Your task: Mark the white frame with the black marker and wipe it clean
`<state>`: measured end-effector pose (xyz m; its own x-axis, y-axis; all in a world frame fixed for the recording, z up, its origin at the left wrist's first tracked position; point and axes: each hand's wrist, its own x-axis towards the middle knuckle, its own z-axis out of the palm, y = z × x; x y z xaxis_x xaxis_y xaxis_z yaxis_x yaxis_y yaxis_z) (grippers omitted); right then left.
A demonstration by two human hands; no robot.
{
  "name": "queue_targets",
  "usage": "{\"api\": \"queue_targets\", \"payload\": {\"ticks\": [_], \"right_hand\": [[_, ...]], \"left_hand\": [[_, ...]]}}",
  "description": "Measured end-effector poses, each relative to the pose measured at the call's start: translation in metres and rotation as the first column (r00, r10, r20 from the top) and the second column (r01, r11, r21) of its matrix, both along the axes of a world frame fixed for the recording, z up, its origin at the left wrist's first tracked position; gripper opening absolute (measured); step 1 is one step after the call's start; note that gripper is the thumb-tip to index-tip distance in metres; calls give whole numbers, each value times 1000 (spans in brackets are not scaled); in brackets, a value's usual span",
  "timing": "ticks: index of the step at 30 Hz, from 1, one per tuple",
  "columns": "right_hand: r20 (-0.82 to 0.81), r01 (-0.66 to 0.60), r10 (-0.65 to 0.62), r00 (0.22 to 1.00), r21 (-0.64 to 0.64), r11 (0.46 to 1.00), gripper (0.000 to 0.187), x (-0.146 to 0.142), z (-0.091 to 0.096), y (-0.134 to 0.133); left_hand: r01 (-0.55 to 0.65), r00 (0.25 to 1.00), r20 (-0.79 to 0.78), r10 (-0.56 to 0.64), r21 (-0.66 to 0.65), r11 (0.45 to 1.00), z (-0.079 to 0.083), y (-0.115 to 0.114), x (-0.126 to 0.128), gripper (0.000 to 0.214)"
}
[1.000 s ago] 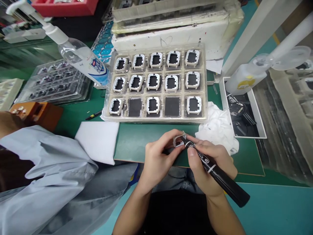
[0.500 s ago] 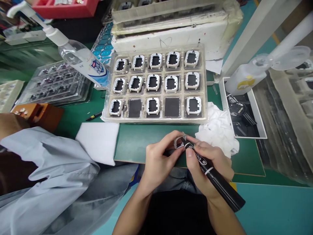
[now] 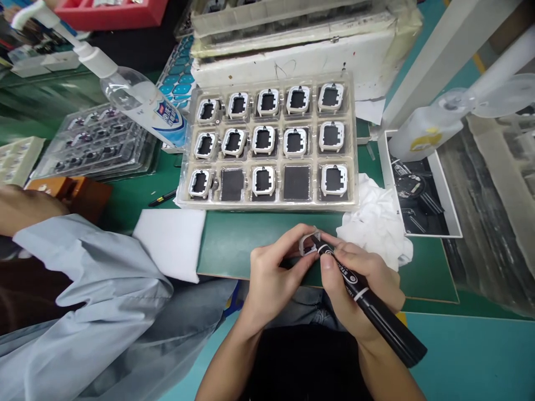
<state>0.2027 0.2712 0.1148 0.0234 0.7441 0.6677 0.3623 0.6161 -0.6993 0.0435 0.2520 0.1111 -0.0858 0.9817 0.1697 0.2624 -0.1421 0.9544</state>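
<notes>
My left hand pinches a small white square frame above the green mat. My right hand grips a black marker like a pen, its tip touching the frame. Just beyond my hands lies a clear plastic tray with rows of the same white frames; two pockets in its front row hold only black squares.
A crumpled white cloth lies right of my hands, a white pad to the left. A co-worker's blue sleeve fills the left foreground. A pump bottle leans by another tray. A photo sheet sits right.
Hands stay nearly in place; the marker tip shifts slightly on the frame. The view has drifted a little.
</notes>
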Motion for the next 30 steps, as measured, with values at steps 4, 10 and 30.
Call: {"api": "queue_targets", "payload": {"ticks": [4, 10, 30], "right_hand": [[-47, 50, -50, 998, -3, 999, 23, -1, -2, -1], [-1, 34, -34, 999, -41, 999, 22, 0, -1, -4], [-29, 57, -58, 998, -55, 997, 21, 0, -4, -5]], "left_hand": [[9, 999, 46, -8, -15, 1000, -2, -1, 1, 39], [11, 1000, 9, -11, -35, 999, 0, 0, 0, 34], [12, 1000, -4, -12, -39, 999, 0, 1, 1, 30]]}}
